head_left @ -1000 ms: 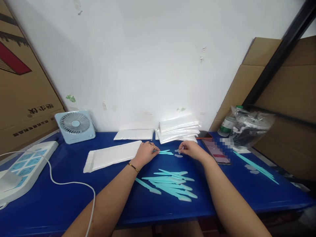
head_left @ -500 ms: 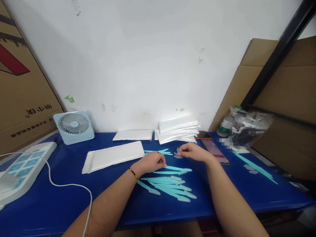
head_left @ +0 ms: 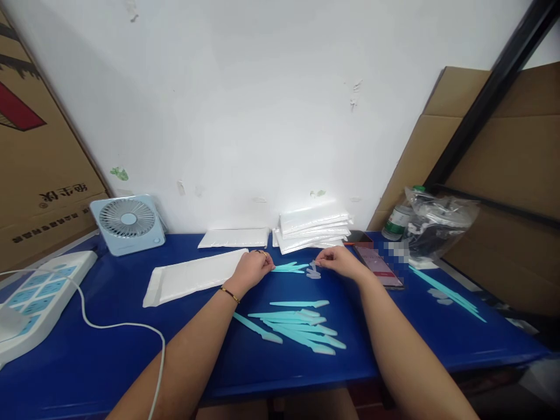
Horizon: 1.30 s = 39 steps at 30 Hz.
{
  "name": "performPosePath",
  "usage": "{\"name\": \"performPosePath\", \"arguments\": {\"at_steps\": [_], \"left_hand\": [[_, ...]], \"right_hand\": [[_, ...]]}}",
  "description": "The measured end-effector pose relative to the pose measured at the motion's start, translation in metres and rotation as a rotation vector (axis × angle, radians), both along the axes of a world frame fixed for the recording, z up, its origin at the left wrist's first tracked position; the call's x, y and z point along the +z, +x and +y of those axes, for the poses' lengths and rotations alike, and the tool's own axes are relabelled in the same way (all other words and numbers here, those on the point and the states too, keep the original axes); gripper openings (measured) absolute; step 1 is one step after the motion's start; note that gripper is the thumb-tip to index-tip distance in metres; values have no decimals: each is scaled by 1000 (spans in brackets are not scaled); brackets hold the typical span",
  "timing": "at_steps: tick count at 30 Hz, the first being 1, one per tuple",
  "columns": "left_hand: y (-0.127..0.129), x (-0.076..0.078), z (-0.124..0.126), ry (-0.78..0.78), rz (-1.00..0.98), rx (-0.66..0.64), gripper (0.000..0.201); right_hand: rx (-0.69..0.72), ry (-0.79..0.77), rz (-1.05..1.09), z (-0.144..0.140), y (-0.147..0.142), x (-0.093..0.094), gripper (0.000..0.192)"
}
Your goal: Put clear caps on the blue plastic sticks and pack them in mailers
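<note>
My left hand (head_left: 255, 269) is closed, its fingertips pinching the handle end of a teal eyebrow razor in a small group of razors (head_left: 291, 267) on the blue table (head_left: 188, 356). Beyond the blade ends of that group lies a little pile of clear blade covers (head_left: 313, 273). My right hand (head_left: 336, 261) pinches at the pile's edge, with what seems to be a clear cover at its fingertips. Nearer to me, a single razor (head_left: 300, 303) lies above a fanned heap of several teal razors (head_left: 301, 329).
A white padded envelope (head_left: 188, 280) lies under my left hand's side. Behind are another envelope (head_left: 234, 237) and a stack of them (head_left: 312, 227). A fan (head_left: 128, 224) and power strip (head_left: 48, 297) stand left; a phone (head_left: 380, 266), bottle (head_left: 395, 224) and more razors (head_left: 448, 294) lie right.
My left hand has moved away from me and left with a razor, from beside the single razor to the small group. My right hand stays by the covers, pinching.
</note>
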<state>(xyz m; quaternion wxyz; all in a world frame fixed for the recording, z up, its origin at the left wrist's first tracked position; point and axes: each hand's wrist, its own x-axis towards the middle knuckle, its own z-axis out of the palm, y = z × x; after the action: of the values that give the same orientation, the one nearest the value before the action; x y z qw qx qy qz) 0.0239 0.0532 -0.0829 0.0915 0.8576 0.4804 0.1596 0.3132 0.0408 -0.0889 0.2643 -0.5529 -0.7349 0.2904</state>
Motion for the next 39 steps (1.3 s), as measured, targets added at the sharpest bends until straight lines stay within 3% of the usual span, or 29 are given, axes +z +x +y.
{"name": "performPosePath", "arguments": {"at_steps": [2,5,7,9,12,16,20,23,29,35,37,39], "left_hand": [[1,4,-5,16,-35,-22,14],[8,7,-20,-42,-89,-192,22],[14,7,-30,-114,-60,-317,27],[21,4,-36,-146,6,-359,24],[25,0,-38,-122,85,-284,17],[23,0,-37,-97,75,-205,25],[21,-2,-35,-128,58,-202,21],[22,-5,-34,-155,43,-171,13],[20,-1,-31,-119,48,-139,12],[5,8,-17,10,56,10,11],[4,12,-20,22,17,-19,15],[6,17,-30,-50,-20,-130,24]], "right_hand": [[-27,67,-57,0,1,1,24],[-29,137,-97,-4,-1,6,20],[25,105,-65,-9,-2,12,20],[84,46,-27,-14,-4,17,21],[185,-34,-21,-20,-6,23,25],[311,-127,-154,-23,-11,22,29],[296,-67,-249,-20,-17,12,20],[240,-2,-250,-18,-20,7,24],[272,-47,-237,-17,-17,8,19],[-24,57,-198,-3,-2,2,15],[-43,57,-224,0,0,0,17],[-42,74,-230,0,1,0,17]]}}
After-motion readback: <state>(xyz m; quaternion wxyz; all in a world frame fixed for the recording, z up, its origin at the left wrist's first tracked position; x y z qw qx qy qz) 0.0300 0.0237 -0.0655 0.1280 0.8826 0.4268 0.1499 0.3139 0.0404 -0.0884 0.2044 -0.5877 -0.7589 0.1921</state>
